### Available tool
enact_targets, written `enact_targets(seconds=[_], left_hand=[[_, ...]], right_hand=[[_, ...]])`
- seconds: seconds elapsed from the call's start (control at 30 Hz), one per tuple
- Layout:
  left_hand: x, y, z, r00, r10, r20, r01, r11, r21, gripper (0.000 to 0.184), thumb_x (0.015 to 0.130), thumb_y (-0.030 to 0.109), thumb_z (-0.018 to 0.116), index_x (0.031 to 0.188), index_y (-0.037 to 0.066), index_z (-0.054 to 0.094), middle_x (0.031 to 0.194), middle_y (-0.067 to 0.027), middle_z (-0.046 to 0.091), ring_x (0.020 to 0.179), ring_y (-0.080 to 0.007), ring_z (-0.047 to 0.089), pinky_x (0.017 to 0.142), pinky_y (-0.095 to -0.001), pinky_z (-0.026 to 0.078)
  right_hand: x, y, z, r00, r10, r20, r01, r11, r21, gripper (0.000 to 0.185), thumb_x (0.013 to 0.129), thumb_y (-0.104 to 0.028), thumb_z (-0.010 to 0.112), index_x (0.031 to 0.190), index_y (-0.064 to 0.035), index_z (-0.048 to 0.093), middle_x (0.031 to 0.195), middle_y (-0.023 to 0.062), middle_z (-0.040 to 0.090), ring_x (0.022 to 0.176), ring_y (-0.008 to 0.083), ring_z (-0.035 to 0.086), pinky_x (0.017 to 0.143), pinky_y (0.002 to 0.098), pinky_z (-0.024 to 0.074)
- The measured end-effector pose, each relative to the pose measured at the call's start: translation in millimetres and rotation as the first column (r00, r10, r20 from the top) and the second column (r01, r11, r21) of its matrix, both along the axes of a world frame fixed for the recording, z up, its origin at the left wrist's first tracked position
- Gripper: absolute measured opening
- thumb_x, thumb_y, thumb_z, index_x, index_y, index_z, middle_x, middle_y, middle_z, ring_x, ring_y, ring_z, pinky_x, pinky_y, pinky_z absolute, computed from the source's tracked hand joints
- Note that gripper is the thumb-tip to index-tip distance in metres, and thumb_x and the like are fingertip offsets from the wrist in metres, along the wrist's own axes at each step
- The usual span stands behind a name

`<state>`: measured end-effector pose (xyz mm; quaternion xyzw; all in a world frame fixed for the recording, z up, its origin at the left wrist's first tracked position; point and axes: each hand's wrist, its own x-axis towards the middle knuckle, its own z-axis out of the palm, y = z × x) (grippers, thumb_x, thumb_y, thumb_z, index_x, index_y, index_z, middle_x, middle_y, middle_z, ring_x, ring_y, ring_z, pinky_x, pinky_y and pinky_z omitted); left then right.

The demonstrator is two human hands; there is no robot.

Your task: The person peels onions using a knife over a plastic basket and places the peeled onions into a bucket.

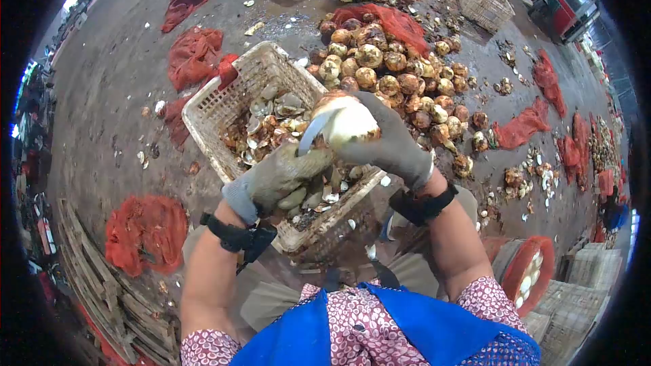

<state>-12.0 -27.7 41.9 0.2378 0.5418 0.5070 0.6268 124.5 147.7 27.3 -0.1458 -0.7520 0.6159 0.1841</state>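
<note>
My left hand [288,173], in a grey glove, is closed around a knife whose curved blade [315,132] lies against the near-left side of a large onion. That onion [356,122] has bare white flesh on its front and brown skin at its upper left. Wrapped around its right side is my right hand [397,142], also gloved. Both hands are above a dirty white plastic crate [237,85]. Inside the crate lie onion skins and cut scraps [271,108]. The knife's handle is hidden in my left glove.
Beyond the crate, a heap of brown onions [369,57] spreads on the floor, partly under red mesh [393,24]. Another crate [481,0] stands at the back right. A red net of white onions [529,274] is at my right; wooden slats [102,285] lie at left.
</note>
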Motion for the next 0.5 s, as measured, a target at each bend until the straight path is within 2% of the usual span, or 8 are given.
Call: enact_targets(seconds=[0.03, 0.07, 0.1, 0.17, 0.23, 0.3, 0.43, 0.5], left_hand=[[0, -3, 14, 0.999, -0.054, 0.002, 0.054, 0.995, -0.087, 0.027, 0.094, 0.032, 0.058, 0.093, 0.006, 0.065, 0.074, -0.0012, 0.063, 0.052, -0.0073, 0.053, 0.044, -0.0260, 0.039], [1, -5, -13, 0.980, -0.009, -0.200, 0.020, 0.998, 0.052, 0.029, 0.094, 0.034, 0.058, 0.093, 0.006, 0.065, 0.074, -0.0016, 0.064, 0.053, -0.0065, 0.052, 0.047, -0.0255, 0.041], [-1, -6, -8, 0.979, -0.015, -0.201, 0.026, 0.998, 0.050, 0.029, 0.094, 0.034, 0.058, 0.093, 0.006, 0.065, 0.074, -0.0016, 0.064, 0.053, -0.0065, 0.052, 0.047, -0.0255, 0.041], [-5, -9, 6, 0.851, -0.089, -0.517, 0.009, 0.988, -0.155, 0.030, 0.094, 0.035, 0.058, 0.097, 0.005, 0.066, 0.076, -0.0023, 0.065, 0.058, -0.0065, 0.053, 0.053, -0.0255, 0.043], [-2, 6, -8, 0.790, -0.013, -0.613, -0.059, 0.994, -0.097, 0.028, 0.095, 0.031, 0.058, 0.097, 0.003, 0.064, 0.076, -0.0006, 0.064, 0.064, -0.0093, 0.055, 0.057, -0.0286, 0.045], [10, 25, -30, 0.571, 0.570, -0.591, -0.233, 0.803, 0.549, 0.025, 0.096, 0.022, 0.055, 0.104, 0.000, 0.062, 0.079, -0.0016, 0.064, 0.070, -0.0115, 0.056, 0.062, -0.0306, 0.048], [-3, 22, -32, 0.544, 0.385, -0.745, -0.025, 0.896, 0.444, 0.030, 0.096, 0.013, 0.052, 0.122, -0.001, 0.057, 0.088, -0.0061, 0.066, 0.076, -0.0110, 0.057, 0.067, -0.0294, 0.050], [4, 26, -33, 0.544, 0.487, -0.683, -0.095, 0.845, 0.527, 0.027, 0.094, 0.010, 0.054, 0.119, 0.000, 0.060, 0.085, -0.0036, 0.065, 0.073, -0.0103, 0.056, 0.063, -0.0280, 0.049]], right_hand=[[1, 2, 7, 0.996, 0.086, -0.008, -0.085, 0.994, 0.061, 0.071, 0.068, -0.028, 0.082, 0.127, -0.0034, 0.052, 0.115, 0.0083, 0.061, 0.100, 0.0161, 0.060, 0.088, 0.0318, 0.0490], [5, -2, 14, 0.997, 0.067, 0.023, -0.066, 0.996, -0.064, 0.068, 0.068, -0.029, 0.082, 0.125, -0.0036, 0.055, 0.109, 0.0066, 0.064, 0.097, 0.0157, 0.061, 0.086, 0.0318, 0.0500], [6, -1, 12, 0.998, 0.061, 0.021, -0.060, 0.996, -0.065, 0.068, 0.068, -0.029, 0.082, 0.125, -0.0036, 0.055, 0.109, 0.0066, 0.064, 0.097, 0.0157, 0.061, 0.086, 0.0318, 0.0500], [7, 2, 7, 0.989, -0.049, 0.138, 0.082, 0.966, -0.247, 0.063, 0.069, -0.029, 0.081, 0.122, -0.0050, 0.058, 0.103, 0.0055, 0.066, 0.093, 0.0150, 0.062, 0.083, 0.0315, 0.0509], [6, 2, 4, 0.984, -0.033, 0.173, 0.063, 0.983, -0.172, 0.057, 0.071, -0.028, 0.080, 0.120, -0.0061, 0.060, 0.103, 0.0049, 0.067, 0.090, 0.0142, 0.063, 0.081, 0.0311, 0.0515], [1, -4, -5, 0.977, 0.038, 0.211, -0.023, 0.997, -0.077, 0.057, 0.074, -0.028, 0.078, 0.122, -0.0061, 0.059, 0.105, 0.0042, 0.066, 0.090, 0.0134, 0.062, 0.080, 0.0310, 0.0515], [-2, -18, -3, 0.985, 0.151, 0.084, -0.134, 0.974, -0.185, 0.064, 0.075, -0.028, 0.078, 0.130, -0.0052, 0.055, 0.107, 0.0030, 0.065, 0.095, 0.0122, 0.060, 0.084, 0.0297, 0.0497], [-3, -16, 1, 0.971, 0.223, 0.092, -0.181, 0.926, -0.331, 0.064, 0.077, -0.025, 0.077, 0.132, -0.0046, 0.053, 0.112, 0.0036, 0.064, 0.099, 0.0117, 0.059, 0.088, 0.0288, 0.0485]])
